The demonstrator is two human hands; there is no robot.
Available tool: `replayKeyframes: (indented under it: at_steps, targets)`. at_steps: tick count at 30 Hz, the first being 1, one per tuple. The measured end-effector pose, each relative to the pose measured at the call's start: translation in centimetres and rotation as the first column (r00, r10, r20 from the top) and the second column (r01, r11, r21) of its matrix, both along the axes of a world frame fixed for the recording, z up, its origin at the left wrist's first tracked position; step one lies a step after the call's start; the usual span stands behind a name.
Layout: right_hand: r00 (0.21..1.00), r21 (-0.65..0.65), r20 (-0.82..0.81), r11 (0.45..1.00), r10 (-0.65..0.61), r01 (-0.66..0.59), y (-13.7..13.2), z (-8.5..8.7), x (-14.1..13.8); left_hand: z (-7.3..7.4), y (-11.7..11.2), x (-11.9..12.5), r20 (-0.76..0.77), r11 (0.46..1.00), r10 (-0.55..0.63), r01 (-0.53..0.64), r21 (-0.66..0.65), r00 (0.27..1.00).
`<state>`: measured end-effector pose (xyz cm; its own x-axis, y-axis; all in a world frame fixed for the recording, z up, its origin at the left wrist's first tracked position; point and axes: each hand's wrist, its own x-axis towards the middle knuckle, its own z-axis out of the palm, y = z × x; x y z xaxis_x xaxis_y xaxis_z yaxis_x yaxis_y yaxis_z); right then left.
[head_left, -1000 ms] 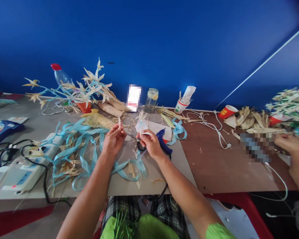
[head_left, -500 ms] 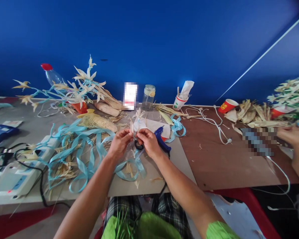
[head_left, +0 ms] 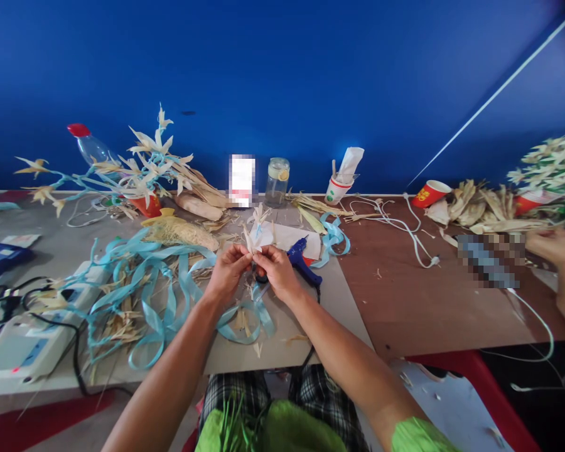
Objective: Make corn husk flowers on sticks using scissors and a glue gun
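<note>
Between my two hands stands a small corn husk flower (head_left: 253,241) with pale pointed petals, upright over the table. My left hand (head_left: 228,269) pinches its base with thumb and forefinger. From the other side my right hand (head_left: 279,269) pinches the same spot, fingertips nearly touching. Partly covered by my fingers, black-handled scissors (head_left: 262,278) lie just below. A blue glue gun (head_left: 303,260) rests beside my right hand. Light blue ribbon (head_left: 239,334) curls on the table under my wrists, and more ribbon (head_left: 169,301) is heaped to the left.
Husk flowers on blue stems (head_left: 141,166) stand in a red cup at left. A power strip (head_left: 37,342) with black cables lies at the left edge. A glass jar (head_left: 277,182) and paper cup (head_left: 338,190) stand behind. At right are white cables (head_left: 412,235) and another person's hand (head_left: 553,248).
The petals between my fingers have come together into a clearer flower shape, and my fingertips have drawn closer. The view has shifted slightly.
</note>
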<state>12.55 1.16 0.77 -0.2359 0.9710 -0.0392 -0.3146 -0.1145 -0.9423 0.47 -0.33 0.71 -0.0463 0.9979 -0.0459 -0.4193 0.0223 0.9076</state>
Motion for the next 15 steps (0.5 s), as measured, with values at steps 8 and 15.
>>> replayKeyframes:
  at_steps: [8,15]
  targets:
    - [0.982,0.074,0.153,0.993,-0.108,0.097,0.0,0.1,0.1,-0.2,-0.2,0.3,-0.118,0.999,0.033,-0.030,0.032,0.992]
    - [0.887,0.282,0.381,0.946,-0.261,0.157,-0.2,0.1,0.2,0.1,-0.4,1.3,0.036,1.000,0.014,-0.013,-0.005,0.999]
